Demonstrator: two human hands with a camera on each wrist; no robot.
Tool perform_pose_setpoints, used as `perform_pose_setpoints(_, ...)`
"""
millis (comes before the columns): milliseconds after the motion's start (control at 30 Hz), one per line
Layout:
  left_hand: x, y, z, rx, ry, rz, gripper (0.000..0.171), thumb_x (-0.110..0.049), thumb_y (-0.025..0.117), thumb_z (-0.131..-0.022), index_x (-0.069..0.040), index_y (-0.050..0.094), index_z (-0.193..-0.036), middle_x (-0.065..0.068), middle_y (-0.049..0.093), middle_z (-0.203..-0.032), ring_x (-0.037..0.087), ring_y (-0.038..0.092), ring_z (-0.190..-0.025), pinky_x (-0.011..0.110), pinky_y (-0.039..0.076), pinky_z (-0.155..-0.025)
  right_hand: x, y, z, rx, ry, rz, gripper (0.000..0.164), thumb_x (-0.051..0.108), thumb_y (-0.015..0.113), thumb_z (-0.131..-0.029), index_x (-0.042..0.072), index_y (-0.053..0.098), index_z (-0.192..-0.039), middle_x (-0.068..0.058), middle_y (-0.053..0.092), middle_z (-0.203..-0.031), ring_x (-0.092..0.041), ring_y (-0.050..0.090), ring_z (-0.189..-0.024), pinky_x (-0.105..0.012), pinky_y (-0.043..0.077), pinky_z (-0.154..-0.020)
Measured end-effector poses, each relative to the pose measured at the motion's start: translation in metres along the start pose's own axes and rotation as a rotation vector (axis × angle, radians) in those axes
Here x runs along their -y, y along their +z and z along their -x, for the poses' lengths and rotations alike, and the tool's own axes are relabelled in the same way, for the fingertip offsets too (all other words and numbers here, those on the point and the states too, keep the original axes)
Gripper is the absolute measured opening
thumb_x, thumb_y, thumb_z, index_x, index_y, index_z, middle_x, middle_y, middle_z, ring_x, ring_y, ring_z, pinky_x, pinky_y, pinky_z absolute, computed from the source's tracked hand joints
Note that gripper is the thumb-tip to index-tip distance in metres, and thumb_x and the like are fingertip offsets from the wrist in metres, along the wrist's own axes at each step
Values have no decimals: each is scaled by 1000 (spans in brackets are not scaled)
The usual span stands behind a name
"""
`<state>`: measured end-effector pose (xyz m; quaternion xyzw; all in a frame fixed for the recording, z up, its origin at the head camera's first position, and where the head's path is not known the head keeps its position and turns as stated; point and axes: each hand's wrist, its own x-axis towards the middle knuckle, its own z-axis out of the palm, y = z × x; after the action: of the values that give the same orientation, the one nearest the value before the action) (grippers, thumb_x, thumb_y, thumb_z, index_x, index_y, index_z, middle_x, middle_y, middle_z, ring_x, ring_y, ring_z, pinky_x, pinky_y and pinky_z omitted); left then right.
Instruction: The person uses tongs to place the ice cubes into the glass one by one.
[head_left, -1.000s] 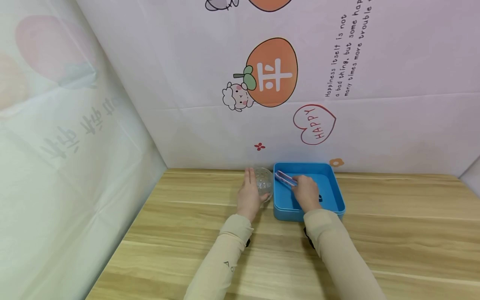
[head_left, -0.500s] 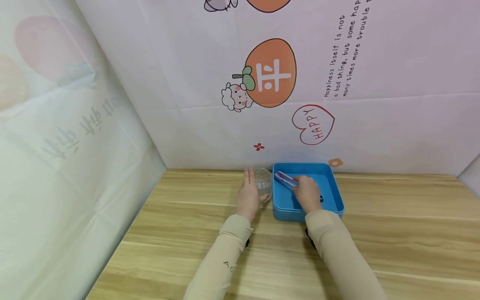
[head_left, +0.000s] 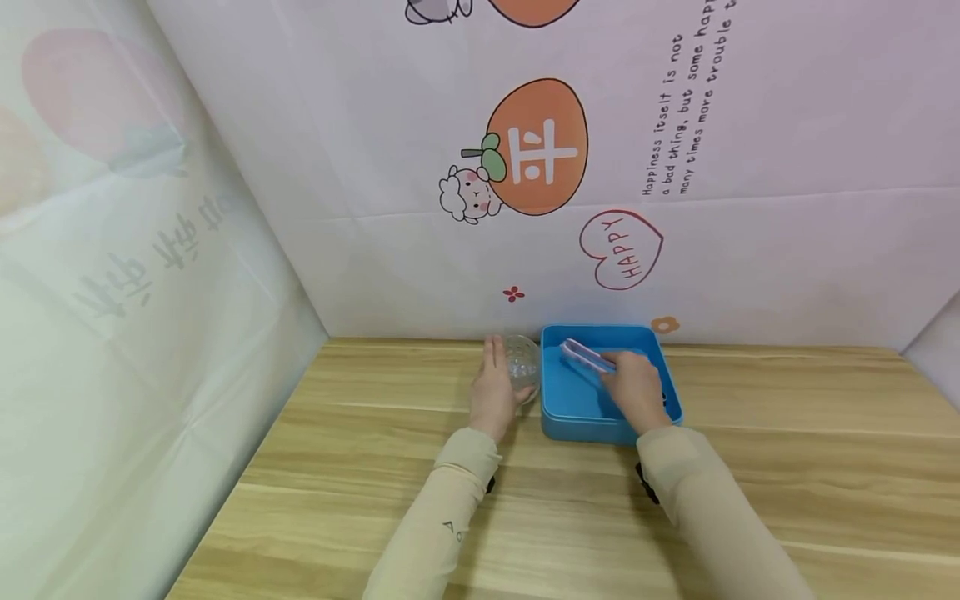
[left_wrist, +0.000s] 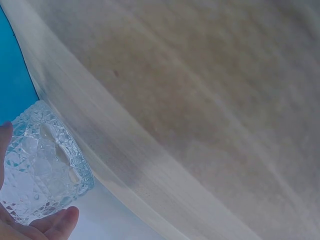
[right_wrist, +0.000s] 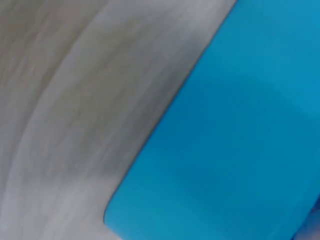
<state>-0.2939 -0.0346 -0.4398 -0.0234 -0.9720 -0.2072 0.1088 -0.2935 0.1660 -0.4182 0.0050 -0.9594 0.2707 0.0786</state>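
Observation:
A clear cut-glass bowl [head_left: 522, 367] stands at the back of the table, just left of a blue box [head_left: 570, 427]. My left hand [head_left: 492, 398] holds this bowl from its left and near sides. In the left wrist view, the thumb and fingertips [left_wrist: 64, 224] lie around the patterned glass [left_wrist: 40, 165]. My right hand [head_left: 634, 388] grips pink tongs [head_left: 585, 356] over the inside of the box, their visible end pointing to its back left. A small dark item [head_left: 664, 399] shows beside the right hand, mostly hidden. The right wrist view shows mainly the box's blue side [right_wrist: 215, 150].
The wood-grain table [head_left: 390, 467] extends left, right and in front of the box. A printed white cloth [head_left: 420, 275] hangs right behind the bowl and box. Another pale cloth [head_left: 172, 375] hangs along the left side.
My right hand and the pink tongs have moved right within the box, away from its left wall. The left hand stays at the bowl. The view has shifted slightly.

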Motion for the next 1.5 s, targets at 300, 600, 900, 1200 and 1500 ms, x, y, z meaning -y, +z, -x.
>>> perform_pose_setpoints(300, 0, -1, 1, -3, -5, 1, 100, -39, 76, -79, -5, 18, -152, 15, 23, -158, 27, 64, -107, 33, 56, -82, -7, -13, 6, -69, -60, -39, 33, 5, 63, -88, -5, 64, -119, -31, 63, -117, -29, 58, -70, -24, 33, -45)
perform_pose_setpoints(600, 0, 2, 0, -15, 11, -3, 100, -40, 76, -78, -5, 18, -152, 16, 24, -158, 28, 63, -110, 34, 56, -87, -5, -18, 13, -114, -93, -67, 33, 6, 65, -87, -3, 65, -118, -29, 66, -112, -23, 49, -58, -23, 29, -43)
perform_pose_setpoints(900, 1, 2, 0, -35, 21, -10, 100, -40, 77, -77, -3, 22, -151, 17, 27, -156, 28, 65, -103, 34, 57, -80, 15, -16, 22, -103, -141, -111, 34, 7, 67, -86, 0, 66, -119, -27, 67, -111, -25, 60, -70, -22, 37, -46)
perform_pose_setpoints(1200, 1, 3, 1, -33, 26, -17, 98, -39, 77, -77, -2, 23, -150, 17, 27, -156, 26, 65, -103, 32, 57, -78, 30, -9, 29, -75, -183, -130, 34, 6, 71, -83, 0, 67, -117, -25, 68, -110, -28, 64, -78, -26, 47, -51)
perform_pose_setpoints(1500, 1, 2, 0, -2, 9, 26, 97, -36, 76, -80, -3, 19, -152, 16, 22, -158, 30, 60, -118, 37, 54, -93, 33, -1, 32, -79, -210, -121, 33, 6, 73, -81, 0, 69, -113, -23, 70, -105, -24, 61, -72, -21, 37, -47)
